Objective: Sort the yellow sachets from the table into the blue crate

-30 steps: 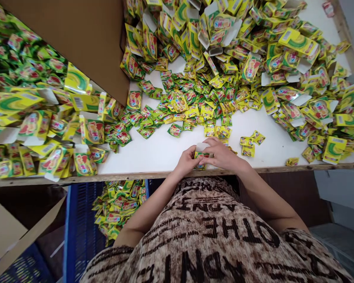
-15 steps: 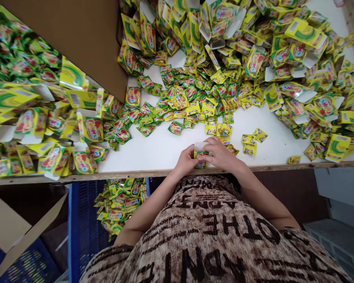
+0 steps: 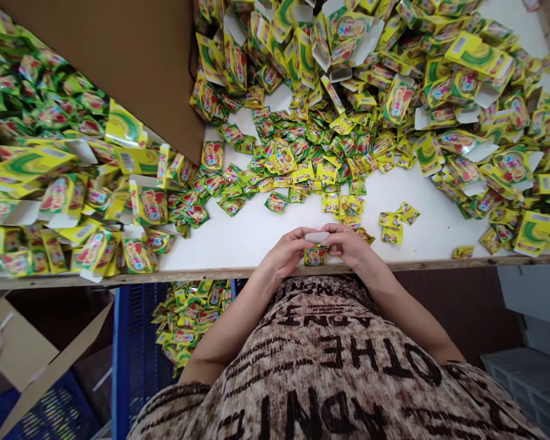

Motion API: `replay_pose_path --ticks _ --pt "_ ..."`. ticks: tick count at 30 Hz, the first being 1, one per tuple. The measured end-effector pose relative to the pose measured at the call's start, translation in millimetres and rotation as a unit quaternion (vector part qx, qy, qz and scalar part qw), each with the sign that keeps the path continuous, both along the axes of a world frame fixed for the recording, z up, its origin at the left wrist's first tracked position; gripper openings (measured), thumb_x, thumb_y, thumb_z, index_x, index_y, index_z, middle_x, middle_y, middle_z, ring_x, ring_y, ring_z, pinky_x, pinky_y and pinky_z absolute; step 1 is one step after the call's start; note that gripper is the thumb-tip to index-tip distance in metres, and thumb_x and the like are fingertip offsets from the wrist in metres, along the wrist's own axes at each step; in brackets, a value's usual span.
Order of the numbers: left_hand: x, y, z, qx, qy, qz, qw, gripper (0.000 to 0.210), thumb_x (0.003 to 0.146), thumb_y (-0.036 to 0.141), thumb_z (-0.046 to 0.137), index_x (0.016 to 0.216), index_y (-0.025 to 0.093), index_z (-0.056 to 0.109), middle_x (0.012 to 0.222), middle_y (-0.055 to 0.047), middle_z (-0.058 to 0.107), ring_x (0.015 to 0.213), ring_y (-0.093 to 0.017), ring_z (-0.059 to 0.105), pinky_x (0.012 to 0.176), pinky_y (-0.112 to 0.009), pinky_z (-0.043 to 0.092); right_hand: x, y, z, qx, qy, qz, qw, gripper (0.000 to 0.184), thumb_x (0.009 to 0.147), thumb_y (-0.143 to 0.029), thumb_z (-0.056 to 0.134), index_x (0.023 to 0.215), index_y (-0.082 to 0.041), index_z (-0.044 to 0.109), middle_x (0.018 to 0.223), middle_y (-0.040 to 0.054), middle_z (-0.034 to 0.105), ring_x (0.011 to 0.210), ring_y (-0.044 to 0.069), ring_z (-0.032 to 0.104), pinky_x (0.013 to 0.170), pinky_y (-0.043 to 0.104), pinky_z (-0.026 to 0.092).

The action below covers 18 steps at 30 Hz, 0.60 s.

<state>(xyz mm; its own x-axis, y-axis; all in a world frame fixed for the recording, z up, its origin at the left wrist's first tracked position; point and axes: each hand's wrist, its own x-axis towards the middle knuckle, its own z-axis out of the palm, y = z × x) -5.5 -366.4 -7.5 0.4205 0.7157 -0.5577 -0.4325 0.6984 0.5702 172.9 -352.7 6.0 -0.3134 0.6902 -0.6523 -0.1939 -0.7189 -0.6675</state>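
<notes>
Close to the table's front edge, a small yellow-green carton [image 3: 315,256] is held between my two hands, its white flap [image 3: 317,237] at the top. My left hand [image 3: 289,249] is closed on the carton's left side, fingers at the flap. On the other side, my right hand [image 3: 347,244] pinches the flap's right end and the carton's side. Just beyond my right hand lie small yellow sachets [image 3: 351,206]. A few more yellow sachets [image 3: 391,234] rest to the right of it.
A tall brown cardboard panel [image 3: 132,67] stands at the back left. Piled cartons [image 3: 149,203] lie left, with more cartons [image 3: 398,101] at the back right. Green sachets [image 3: 275,201] are strewn across the white table [image 3: 238,241]. Below it, a blue crate [image 3: 126,342] holds sachets.
The carton's open white top has become a narrow flap, with both hands' fingers now at its ends. My right fingers have moved off the carton's front. The view has shifted slightly.
</notes>
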Motion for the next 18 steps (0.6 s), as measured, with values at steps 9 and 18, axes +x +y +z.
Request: replay_pose_path --ticks 9,18 --pt "2.2 -1.9 -5.8 0.135 0.181 0.102 0.969 0.028 0.064 0.031 0.087 0.087 0.018 0.079 0.091 -0.005 0.078 0.087 -0.019 0.069 0.089 -0.035 0.053 3.6 -6.0 -5.8 0.199 -0.106 -0.005 0.974 0.025 0.077 -0.045 0.074 0.089 -0.024 0.081 0.089 0.0034 0.075 0.058 0.012 0.055 0.049 0.025 0.044" --pt "7.4 1.3 -12.3 0.182 0.213 0.081 0.957 0.026 0.069 0.034 0.084 0.087 0.018 0.078 0.083 -0.002 0.075 0.075 -0.014 0.064 0.076 -0.028 0.051 -0.6 0.0 -8.5 0.196 -0.143 -0.022 0.97 0.03 0.063 -0.046 0.084 0.077 -0.021 0.077 0.064 0.0011 0.07 0.048 0.012 0.054 0.046 0.026 0.047"
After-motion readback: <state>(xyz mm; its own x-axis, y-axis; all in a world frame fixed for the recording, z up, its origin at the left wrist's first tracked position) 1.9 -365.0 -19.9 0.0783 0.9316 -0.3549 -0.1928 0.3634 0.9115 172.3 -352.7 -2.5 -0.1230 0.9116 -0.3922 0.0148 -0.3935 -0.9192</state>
